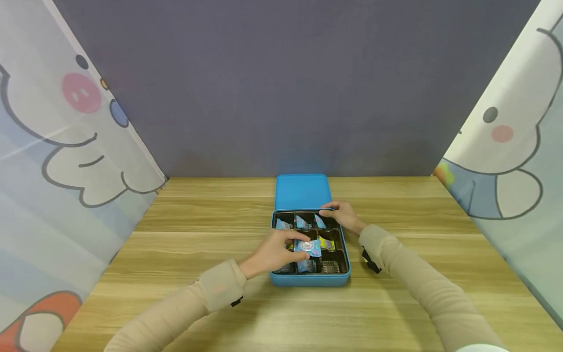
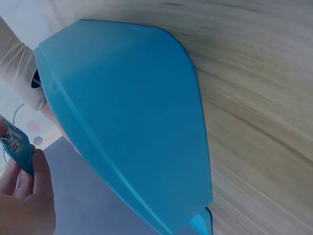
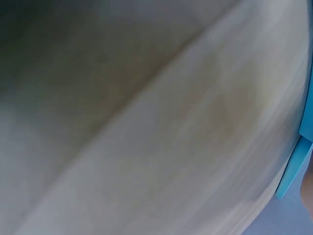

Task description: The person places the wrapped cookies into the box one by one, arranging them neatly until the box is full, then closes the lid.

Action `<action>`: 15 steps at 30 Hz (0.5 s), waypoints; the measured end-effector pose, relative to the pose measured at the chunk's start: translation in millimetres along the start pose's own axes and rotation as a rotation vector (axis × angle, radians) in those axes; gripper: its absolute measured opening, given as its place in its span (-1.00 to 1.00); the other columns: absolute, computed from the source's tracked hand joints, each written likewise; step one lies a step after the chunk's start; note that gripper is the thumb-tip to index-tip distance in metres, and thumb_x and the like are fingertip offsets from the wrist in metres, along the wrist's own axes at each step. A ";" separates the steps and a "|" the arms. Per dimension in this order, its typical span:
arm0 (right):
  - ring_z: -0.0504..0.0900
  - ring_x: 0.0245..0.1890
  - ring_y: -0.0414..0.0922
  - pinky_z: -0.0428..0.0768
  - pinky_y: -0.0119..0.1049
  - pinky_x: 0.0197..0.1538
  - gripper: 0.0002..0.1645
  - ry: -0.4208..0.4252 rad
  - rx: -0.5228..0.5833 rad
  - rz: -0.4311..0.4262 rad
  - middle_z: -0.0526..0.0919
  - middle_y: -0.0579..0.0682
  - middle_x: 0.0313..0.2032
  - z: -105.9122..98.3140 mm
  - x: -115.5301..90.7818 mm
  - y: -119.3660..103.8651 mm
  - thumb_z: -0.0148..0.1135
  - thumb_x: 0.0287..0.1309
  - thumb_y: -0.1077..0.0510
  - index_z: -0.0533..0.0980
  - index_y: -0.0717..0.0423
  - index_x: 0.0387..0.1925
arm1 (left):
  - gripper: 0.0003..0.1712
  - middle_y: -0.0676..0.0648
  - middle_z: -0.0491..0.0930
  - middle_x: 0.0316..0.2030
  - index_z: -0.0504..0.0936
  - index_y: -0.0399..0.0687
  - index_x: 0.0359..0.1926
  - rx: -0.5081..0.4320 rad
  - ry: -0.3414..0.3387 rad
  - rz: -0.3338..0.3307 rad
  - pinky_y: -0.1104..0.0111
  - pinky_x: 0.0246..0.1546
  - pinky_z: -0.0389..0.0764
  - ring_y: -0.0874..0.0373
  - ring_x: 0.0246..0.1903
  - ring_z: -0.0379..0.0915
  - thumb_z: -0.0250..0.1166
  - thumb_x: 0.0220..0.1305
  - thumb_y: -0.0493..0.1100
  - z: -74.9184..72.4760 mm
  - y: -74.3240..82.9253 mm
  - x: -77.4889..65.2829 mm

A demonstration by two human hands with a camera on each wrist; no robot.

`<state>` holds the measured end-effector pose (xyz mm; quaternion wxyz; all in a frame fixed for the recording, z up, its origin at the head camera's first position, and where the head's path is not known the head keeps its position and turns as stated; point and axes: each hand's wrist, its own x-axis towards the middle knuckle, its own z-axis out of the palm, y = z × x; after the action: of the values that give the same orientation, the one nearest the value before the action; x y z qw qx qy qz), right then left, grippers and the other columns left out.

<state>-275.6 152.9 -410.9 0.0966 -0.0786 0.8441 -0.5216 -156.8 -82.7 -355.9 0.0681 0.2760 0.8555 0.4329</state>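
Note:
My left hand (image 1: 276, 250) pinches a light blue wrapped snack packet (image 1: 309, 248) between thumb and fingers, over the middle of a blue box (image 1: 310, 280). In the left wrist view, the packet (image 2: 18, 149) shows white print, and the box's side wall (image 2: 127, 107) fills the centre. The box holds a black divided tray (image 1: 338, 256) with blue packets (image 1: 303, 223) in several compartments and a yellow one (image 1: 327, 243) at the middle right. At the back right corner, my right hand (image 1: 347, 217) holds the box rim, thumb on the inner side and fingers by the lid.
The blue lid (image 1: 303, 190) lies opened back behind the box. Under everything is a wood-grain table (image 1: 198, 234), bounded by a dark grey panel (image 1: 299, 88) at the back and cartoon-printed curtains (image 1: 35, 161) on both sides.

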 end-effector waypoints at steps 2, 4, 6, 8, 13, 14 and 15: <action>0.38 0.14 0.11 0.39 -0.01 0.19 -0.56 0.001 -0.009 0.003 0.50 0.14 0.04 -0.6 -0.8 0.5 0.28 0.05 -0.03 0.56 0.14 -0.07 | -0.61 0.03 0.62 -0.09 0.62 0.07 -0.06 0.018 -0.012 0.021 0.41 -0.25 0.59 0.24 -0.31 0.51 0.36 0.04 0.00 3.9 1.7 2.1; 0.38 0.14 0.11 0.39 0.00 0.19 -0.55 0.002 -0.015 0.004 0.51 0.14 0.04 -0.9 -1.2 1.0 0.28 0.04 -0.04 0.57 0.14 -0.08 | -0.61 0.04 0.62 -0.12 0.63 0.06 -0.06 0.027 -0.019 0.045 0.47 -0.37 0.55 0.30 -0.48 0.44 0.36 0.04 -0.01 7.2 3.9 4.0; 0.38 0.14 0.11 0.38 0.00 0.20 -0.54 0.000 -0.017 0.005 0.51 0.14 0.04 -1.4 -1.2 1.1 0.28 0.04 -0.05 0.56 0.14 -0.07 | -0.62 0.05 0.63 -0.14 0.63 0.05 -0.07 0.026 -0.015 0.066 0.51 -0.40 0.51 0.35 -0.52 0.39 0.37 0.03 -0.02 10.5 5.8 6.1; 0.37 0.15 0.11 0.38 0.01 0.20 -0.54 0.000 -0.017 0.005 0.51 0.14 0.05 -1.9 -0.6 0.8 0.28 0.04 -0.04 0.56 0.14 -0.07 | -0.62 0.06 0.62 -0.12 0.63 0.05 -0.07 0.020 -0.007 0.079 0.47 -0.30 0.56 0.36 -0.43 0.47 0.37 0.04 -0.02 13.8 7.5 8.4; 0.38 0.13 0.11 0.41 0.01 0.18 -0.55 -0.001 -0.027 -0.005 0.51 0.14 0.04 -1.9 -0.1 -1.7 0.27 0.06 -0.03 0.56 0.15 -0.06 | -0.60 0.09 0.61 -0.08 0.62 0.05 -0.05 0.021 0.008 0.097 0.39 -0.09 0.58 0.27 -0.08 0.51 0.35 0.05 0.00 22.0 8.7 13.6; 0.39 0.13 0.11 0.41 0.01 0.17 -0.55 -0.003 -0.032 -0.007 0.51 0.14 0.03 -1.4 -0.4 -1.8 0.27 0.06 -0.03 0.56 0.14 -0.06 | -0.59 0.09 0.61 -0.08 0.62 0.06 -0.04 0.027 0.005 0.098 0.43 -0.10 0.57 0.27 -0.08 0.51 0.35 0.05 0.01 23.5 8.7 14.1; 0.39 0.12 0.10 0.41 0.00 0.17 -0.55 -0.003 -0.033 -0.007 0.51 0.14 0.03 -0.7 -0.9 -1.8 0.27 0.06 -0.03 0.56 0.14 -0.06 | -0.59 0.10 0.61 -0.08 0.61 0.05 -0.04 0.037 0.003 0.105 0.48 -0.12 0.57 0.28 -0.09 0.52 0.35 0.05 0.01 25.0 8.8 14.7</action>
<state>-274.8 153.0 -408.8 0.0948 -0.0843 0.8521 -0.5077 -156.6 -53.1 -362.8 0.0387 0.3211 0.8478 0.4203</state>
